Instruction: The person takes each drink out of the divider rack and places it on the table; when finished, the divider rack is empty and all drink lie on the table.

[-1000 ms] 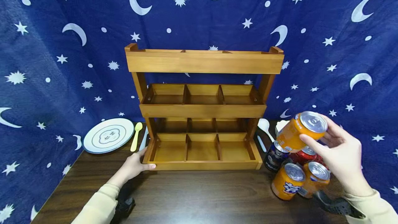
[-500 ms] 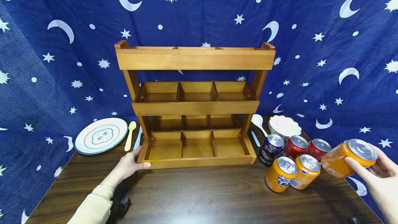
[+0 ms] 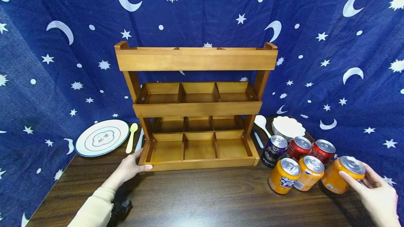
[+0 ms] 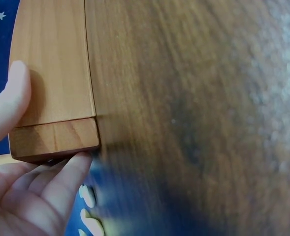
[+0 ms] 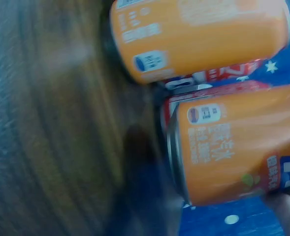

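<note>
My right hand (image 3: 378, 193) holds an orange soda can (image 3: 340, 177) at the right end of a group of cans, thumb on its near side and fingers behind. The can's base is right at the tabletop. Beside it stand two more orange cans, a front one (image 3: 284, 176) and a middle one (image 3: 309, 173). Behind these are two red cans (image 3: 322, 151) and a dark blue Pepsi can (image 3: 274, 151). My left hand (image 3: 128, 168) grips the lower left corner of a three-tier wooden rack (image 3: 197, 109). In the left wrist view its thumb (image 4: 17, 91) lies on the front board, fingers against the end.
Left of the rack are a white plate (image 3: 102, 138), a yellow spoon (image 3: 131, 138) and a light blue utensil (image 3: 139, 140). A white spoon (image 3: 262, 125), a blue handle (image 3: 258, 140) and a scalloped white bowl (image 3: 288, 127) sit right of it. A starry blue curtain (image 3: 202, 9) hangs behind.
The right hand has carried the orange can right from above the group, then down to the table beside the other cans. The left hand keeps its grip. The head view has shifted slightly.
</note>
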`<action>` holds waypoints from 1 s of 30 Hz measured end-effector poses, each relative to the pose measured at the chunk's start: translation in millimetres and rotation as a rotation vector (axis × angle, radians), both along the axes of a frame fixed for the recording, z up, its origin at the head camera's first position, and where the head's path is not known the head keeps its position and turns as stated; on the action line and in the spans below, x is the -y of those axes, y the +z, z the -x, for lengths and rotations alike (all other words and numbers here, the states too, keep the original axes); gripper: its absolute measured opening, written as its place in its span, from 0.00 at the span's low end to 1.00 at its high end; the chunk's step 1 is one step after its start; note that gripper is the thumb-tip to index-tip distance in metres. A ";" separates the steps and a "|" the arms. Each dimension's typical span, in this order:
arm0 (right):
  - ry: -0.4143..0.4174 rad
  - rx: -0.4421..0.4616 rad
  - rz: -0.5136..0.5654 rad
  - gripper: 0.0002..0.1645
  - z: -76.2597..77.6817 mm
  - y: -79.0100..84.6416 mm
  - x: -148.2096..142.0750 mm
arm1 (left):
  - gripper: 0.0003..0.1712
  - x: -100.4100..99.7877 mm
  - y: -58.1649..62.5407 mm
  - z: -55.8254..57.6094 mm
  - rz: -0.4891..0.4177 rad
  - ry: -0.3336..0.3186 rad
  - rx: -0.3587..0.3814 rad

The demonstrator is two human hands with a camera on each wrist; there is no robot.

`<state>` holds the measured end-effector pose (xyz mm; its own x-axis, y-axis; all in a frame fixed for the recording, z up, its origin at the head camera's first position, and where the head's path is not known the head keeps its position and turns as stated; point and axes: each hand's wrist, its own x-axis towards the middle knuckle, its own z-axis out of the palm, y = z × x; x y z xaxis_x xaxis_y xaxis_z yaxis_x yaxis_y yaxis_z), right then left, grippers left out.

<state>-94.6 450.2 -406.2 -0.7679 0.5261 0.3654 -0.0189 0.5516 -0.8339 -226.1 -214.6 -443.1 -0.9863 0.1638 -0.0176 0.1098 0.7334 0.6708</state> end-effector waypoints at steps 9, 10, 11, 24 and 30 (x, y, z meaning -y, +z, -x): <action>0.051 0.056 0.018 0.37 5.5 -29.5 -7.4 | 0.53 0.1 -2.5 1.2 -0.017 0.003 0.021; 0.062 0.051 0.017 0.37 6.4 -32.8 -9.4 | 0.53 0.1 -2.3 1.2 -0.018 0.004 0.024; 0.075 0.045 0.019 0.37 7.2 -34.3 -10.2 | 0.53 0.1 -2.2 1.2 -0.017 0.006 0.023; 0.226 0.017 0.028 0.38 13.9 -38.7 -9.2 | 0.51 3.0 -3.0 -5.2 -0.002 0.045 0.041; 0.212 0.047 -0.115 0.40 20.1 -54.3 -23.1 | 0.51 2.2 -2.7 -7.8 -0.025 0.068 0.074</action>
<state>-114.7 473.3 -460.5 -0.8744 0.3084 0.3746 -0.1069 0.6305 -0.7688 -218.3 -216.7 -445.8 -0.9914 0.0976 -0.0872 0.0099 0.7204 0.6935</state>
